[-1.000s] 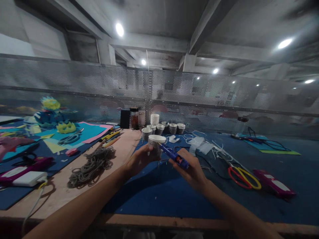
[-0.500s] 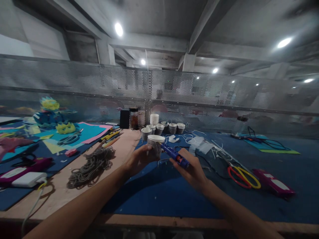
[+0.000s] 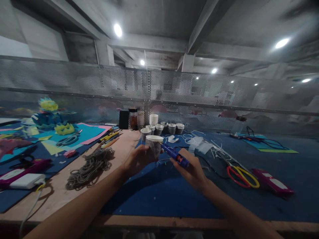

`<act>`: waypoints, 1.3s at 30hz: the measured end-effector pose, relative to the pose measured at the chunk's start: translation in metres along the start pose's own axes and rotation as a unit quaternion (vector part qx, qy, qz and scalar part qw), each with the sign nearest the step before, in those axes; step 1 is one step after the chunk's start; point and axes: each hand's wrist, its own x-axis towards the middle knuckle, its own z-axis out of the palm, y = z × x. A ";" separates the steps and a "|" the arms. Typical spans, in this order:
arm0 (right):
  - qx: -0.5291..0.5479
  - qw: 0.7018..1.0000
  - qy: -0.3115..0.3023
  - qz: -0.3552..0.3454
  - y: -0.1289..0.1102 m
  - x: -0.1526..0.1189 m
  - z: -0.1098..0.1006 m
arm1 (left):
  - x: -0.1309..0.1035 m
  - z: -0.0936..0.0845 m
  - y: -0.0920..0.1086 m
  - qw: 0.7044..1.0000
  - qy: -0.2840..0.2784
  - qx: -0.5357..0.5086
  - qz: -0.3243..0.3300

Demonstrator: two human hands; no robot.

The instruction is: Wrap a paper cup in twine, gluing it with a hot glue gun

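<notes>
Cup and left hand: shifted slightly leftward relative to the nozzle since half a second ago, with more grey side wall showing; right hand nearly unmoved.

Item: white-rimmed paper cup point(image 3: 154, 146), raised above the blue counter point(image 3: 154, 202), roughly upright. Left hand point(image 3: 138, 160): grip curled about the cup's side, thumb on the near wall, fingertips just showing at the far right; apparently kept low so the rim stays free.

Item: blue glue gun point(image 3: 176, 157). Right hand point(image 3: 191, 167): grip closed round its body, trigger finger's position not clear. Nozzle points up-left, at or just beside the cup wall below the rim; contact cannot be told. Angle presumably chosen to reach the wall.

Nearby: grey-sided cups point(image 3: 171, 129), grouped behind, likely to keep the near area free; grey cord bundle point(image 3: 91, 168), left, within easy reach; scissors point(image 3: 243, 177), right, handles nearest the person.
</notes>
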 end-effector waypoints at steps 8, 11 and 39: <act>-0.004 1.000 0.000 0.005 0.000 -0.001 -0.002 | -0.002 0.000 0.003 1.000 0.002 -0.005 -0.006; -0.006 1.000 0.006 0.000 0.002 0.000 -0.001 | -0.002 0.002 0.005 1.000 0.007 -0.017 -0.015; 0.028 0.999 0.019 0.027 0.000 0.002 -0.004 | -0.002 0.000 0.010 0.996 0.002 -0.068 -0.053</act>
